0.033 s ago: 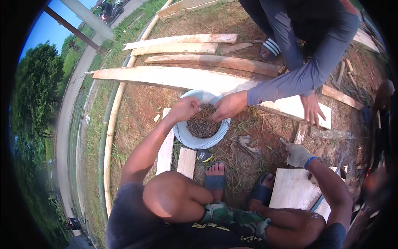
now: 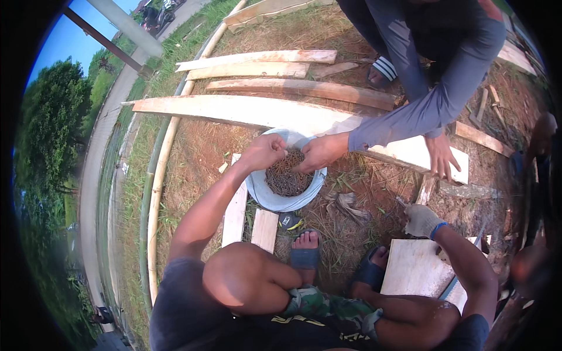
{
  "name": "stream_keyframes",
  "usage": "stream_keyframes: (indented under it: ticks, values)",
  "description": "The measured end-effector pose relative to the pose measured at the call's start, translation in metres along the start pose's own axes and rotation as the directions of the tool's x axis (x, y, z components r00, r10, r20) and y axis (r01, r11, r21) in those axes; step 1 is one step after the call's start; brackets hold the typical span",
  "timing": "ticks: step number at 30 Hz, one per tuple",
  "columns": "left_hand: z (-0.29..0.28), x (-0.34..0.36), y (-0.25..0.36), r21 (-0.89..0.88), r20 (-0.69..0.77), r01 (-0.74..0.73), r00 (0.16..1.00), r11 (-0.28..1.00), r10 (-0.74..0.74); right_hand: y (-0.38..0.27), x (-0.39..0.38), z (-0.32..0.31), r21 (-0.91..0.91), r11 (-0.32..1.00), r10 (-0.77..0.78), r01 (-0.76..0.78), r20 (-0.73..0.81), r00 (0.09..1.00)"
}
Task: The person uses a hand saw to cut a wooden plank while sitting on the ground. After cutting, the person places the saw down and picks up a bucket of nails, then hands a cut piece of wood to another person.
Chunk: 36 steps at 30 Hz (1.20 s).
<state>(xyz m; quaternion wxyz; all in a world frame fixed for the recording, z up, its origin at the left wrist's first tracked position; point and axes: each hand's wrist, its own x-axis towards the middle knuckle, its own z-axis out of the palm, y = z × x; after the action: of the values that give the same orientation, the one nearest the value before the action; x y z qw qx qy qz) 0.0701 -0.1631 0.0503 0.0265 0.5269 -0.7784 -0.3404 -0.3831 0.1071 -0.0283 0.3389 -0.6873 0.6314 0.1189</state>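
Observation:
A light-blue bucket stands on the ground in front of me, holding a heap of thin rusty nails. My left hand is over its left rim, fingertips pinched together; whatever they hold is too small to make out. Opposite it, a co-worker's hand reaches into the bucket over the nails. My right hand, in a pale knitted glove, is closed low over the ground at the right. A small thin end shows past its fingers, but the thing itself is mostly hidden.
A long plank lies behind the bucket, with the co-worker's other hand resting on its right end. Several boards lie farther back. A tape measure sits near my foot. A wide board and a saw are at my right.

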Motion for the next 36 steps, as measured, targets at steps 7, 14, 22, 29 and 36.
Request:
stream_keyframes:
  ticks: [7,14,22,29,36]
  values:
    - [-0.021,0.011,0.058,-0.206,0.062,-0.143,0.985,0.968,0.159,0.004,0.016,0.014,-0.039,0.999,0.010,-0.010,-0.007,1.000]
    - [-0.025,0.014,0.092,-0.247,0.071,-0.112,0.989,0.962,0.133,0.024,0.009,0.024,-0.078,0.995,-0.064,0.056,-0.112,0.992]
    - [-0.078,0.075,0.048,0.607,0.089,-0.063,0.996,0.792,0.011,0.036,0.003,0.036,-0.024,0.996,-0.086,0.085,-0.054,0.995]
    - [-0.075,0.091,-0.078,0.480,0.003,0.212,0.970,0.851,-0.243,0.045,-0.008,0.036,-0.051,0.999,0.015,-0.016,-0.029,0.999]
    - [-0.036,0.077,-0.206,0.217,-0.342,0.452,0.865,0.865,-0.366,0.052,-0.029,0.040,0.023,0.991,0.131,-0.131,-0.001,0.991]
